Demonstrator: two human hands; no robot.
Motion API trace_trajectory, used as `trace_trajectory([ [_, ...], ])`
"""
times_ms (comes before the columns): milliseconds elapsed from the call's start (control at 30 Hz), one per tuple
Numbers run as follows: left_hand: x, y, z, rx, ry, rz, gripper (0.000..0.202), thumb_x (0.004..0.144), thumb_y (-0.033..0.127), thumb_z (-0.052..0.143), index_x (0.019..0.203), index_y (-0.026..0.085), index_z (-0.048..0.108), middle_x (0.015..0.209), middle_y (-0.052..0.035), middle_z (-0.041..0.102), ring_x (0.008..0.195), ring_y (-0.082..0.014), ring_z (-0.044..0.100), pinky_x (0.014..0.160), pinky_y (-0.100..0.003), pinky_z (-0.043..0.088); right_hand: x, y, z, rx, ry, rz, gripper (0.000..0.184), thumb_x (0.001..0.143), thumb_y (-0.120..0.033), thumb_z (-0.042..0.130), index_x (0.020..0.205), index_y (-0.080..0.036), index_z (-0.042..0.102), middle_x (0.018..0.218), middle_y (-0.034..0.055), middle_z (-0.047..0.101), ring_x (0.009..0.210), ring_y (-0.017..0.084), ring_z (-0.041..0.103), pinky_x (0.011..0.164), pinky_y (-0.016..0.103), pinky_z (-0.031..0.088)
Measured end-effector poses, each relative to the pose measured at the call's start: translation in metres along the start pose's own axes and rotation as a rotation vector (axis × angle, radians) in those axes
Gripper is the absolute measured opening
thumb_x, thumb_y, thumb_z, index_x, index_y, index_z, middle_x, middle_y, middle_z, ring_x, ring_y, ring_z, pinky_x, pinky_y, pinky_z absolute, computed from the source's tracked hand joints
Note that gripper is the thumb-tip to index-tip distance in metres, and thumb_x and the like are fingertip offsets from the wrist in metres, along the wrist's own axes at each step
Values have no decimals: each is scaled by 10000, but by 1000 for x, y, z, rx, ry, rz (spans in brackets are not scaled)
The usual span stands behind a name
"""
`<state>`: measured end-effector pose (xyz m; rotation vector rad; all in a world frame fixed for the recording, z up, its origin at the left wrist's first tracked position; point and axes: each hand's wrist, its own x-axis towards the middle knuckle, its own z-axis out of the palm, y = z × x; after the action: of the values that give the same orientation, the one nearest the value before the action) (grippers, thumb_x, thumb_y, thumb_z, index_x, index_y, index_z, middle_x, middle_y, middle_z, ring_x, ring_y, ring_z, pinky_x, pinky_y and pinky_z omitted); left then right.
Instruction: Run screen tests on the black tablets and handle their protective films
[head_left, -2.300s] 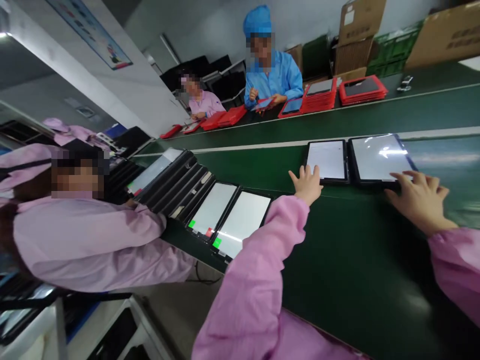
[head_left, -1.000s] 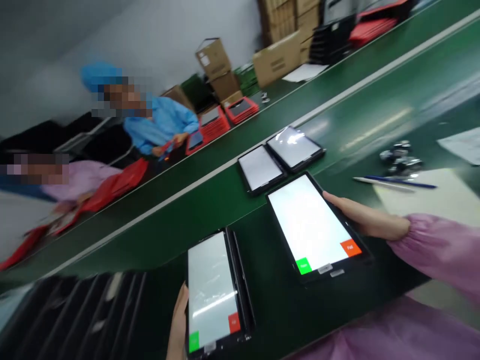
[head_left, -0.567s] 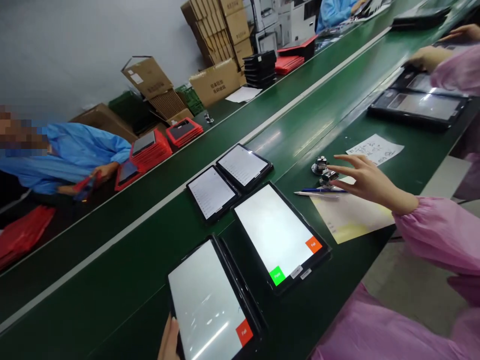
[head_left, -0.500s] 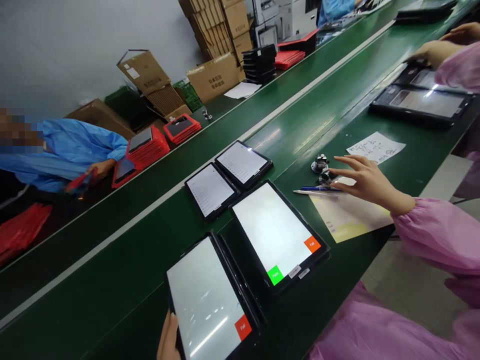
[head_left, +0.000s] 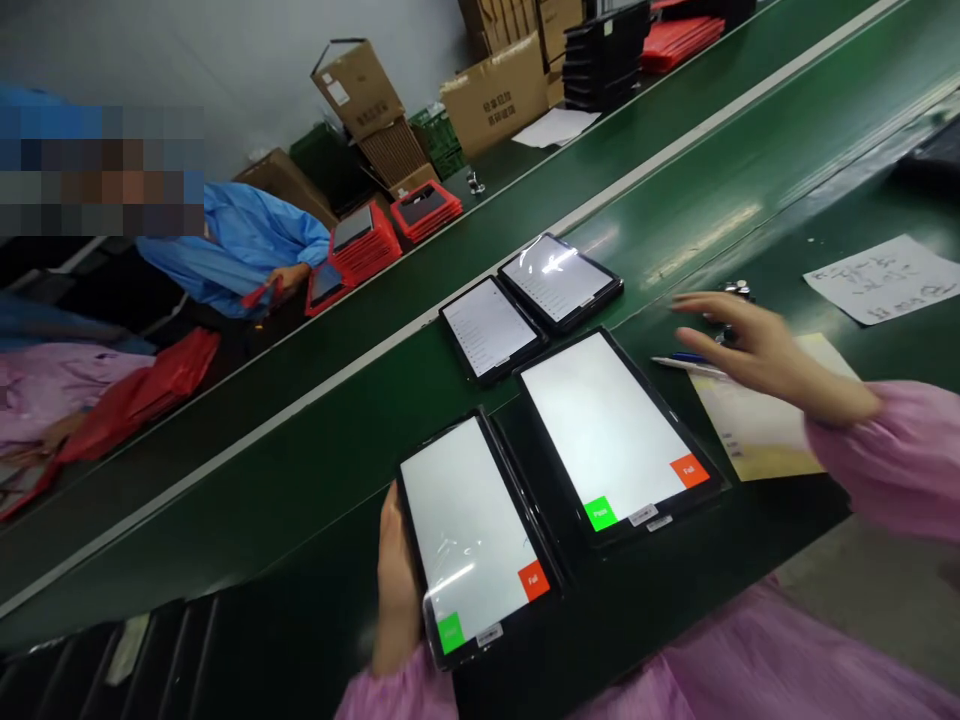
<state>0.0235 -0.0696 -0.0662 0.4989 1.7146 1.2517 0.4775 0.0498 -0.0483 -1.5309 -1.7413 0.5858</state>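
Head view, from the wearer's spot at the belt: the left hand (head_left: 395, 590) is curled around the long edge of the near tablet (head_left: 469, 525), gripping narrowly, with the fingers behind the panel and off the lit screen. That looks like the sound way to hold it: edge and back only, with the green Pass and red Fail tiles left uncovered. The tablet's lower corner sits close to the wearer, and it seems slightly raised off the green conveyor belt (head_left: 225, 500), though that's hard to confirm.

The right hand (head_left: 765, 355) is open, fingers loosely spread, hovering over the small metal fittings (head_left: 739, 288) and a blue-and-white pen (head_left: 686, 362). Contact with them can't be confirmed. A yellow-marked paper sheet (head_left: 772, 420) lies under that hand, with a handwritten note (head_left: 881, 278) further along.

Crowding is the main hazard: a second lit tablet (head_left: 611, 430) lies just beside the held one, so the edges could knock. Two smaller tablets (head_left: 487, 328) sit near the belt's white divider strip (head_left: 390, 345). Across it, a co-worker in a blue gown (head_left: 240, 240) works beside red trays (head_left: 366, 245).
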Motion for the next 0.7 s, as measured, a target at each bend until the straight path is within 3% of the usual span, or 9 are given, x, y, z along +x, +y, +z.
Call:
trace_trajectory([
  [33, 11, 7, 7, -44, -5, 51, 496, 1011, 484, 624, 1485, 344, 599, 1364, -44, 737, 1156, -265, 762, 901, -368, 663, 12, -7, 18, 95, -95, 27, 747, 929, -844, 536, 1367, -263, 703, 1473, 119, 665, 1338, 353, 624, 1158, 538, 489],
  [100, 35, 18, 20, -107, -8, 103, 399, 1033, 466, 595, 1385, 293, 669, 1356, -51, 735, 1126, -210, 756, 934, -318, 632, 34, -18, 56, 229, -230, 78, 803, 980, -870, 378, 1408, -261, 678, 1388, 105, 716, 1265, 325, 677, 1074, 487, 566],
  [200, 63, 26, 32, -144, -21, 120, 361, 1033, 524, 564, 1088, 215, 742, 1179, -69, 778, 1015, -199, 762, 922, -329, 621, 54, -25, 96, 333, -338, 137, 956, 993, -898, 135, 1280, -220, 745, 1135, 117, 787, 1031, 316, 752, 897, 466, 640],
  [267, 70, 24, 34, -163, -11, 128, 369, 981, 560, 635, 902, 203, 694, 1020, -53, 777, 930, -207, 756, 874, -341, 623, 57, -25, 109, 353, -364, 149, 1024, 952, -951, 121, 1198, -199, 771, 1027, 118, 788, 926, 314, 755, 850, 474, 644],
  [400, 69, 17, 31, -169, 20, 142, 405, 898, 602, 721, 822, 219, 610, 933, -14, 745, 838, -198, 725, 788, -327, 609, 51, -22, 106, 317, -343, 93, 969, 933, -972, 231, 1164, -212, 786, 1127, 114, 786, 1063, 329, 729, 1001, 502, 592],
  [500, 69, 15, 28, -105, 31, 157, 442, 892, 647, 699, 827, 223, 593, 942, -13, 729, 800, -184, 698, 738, -307, 585, 50, -25, 94, 262, -304, 12, 755, 957, -870, 435, 1167, -244, 800, 1224, 94, 776, 1199, 329, 691, 1116, 491, 524],
  [600, 73, 15, 26, 25, 15, 179, 500, 878, 720, 669, 847, 226, 599, 907, -13, 697, 727, -165, 647, 670, -284, 539, 55, -28, 86, 198, -269, -77, 485, 874, -701, 689, 963, -245, 830, 1190, 92, 782, 1157, 338, 706, 1109, 495, 523],
  [700, 78, 19, 23, 193, -14, 210, 591, 871, 815, 598, 916, 228, 641, 881, -23, 676, 690, -175, 611, 651, -305, 516, 61, -29, 86, 141, -236, -160, 318, 861, -540, 709, 868, -243, 822, 1188, 86, 785, 1097, 329, 726, 1064, 507, 547],
])
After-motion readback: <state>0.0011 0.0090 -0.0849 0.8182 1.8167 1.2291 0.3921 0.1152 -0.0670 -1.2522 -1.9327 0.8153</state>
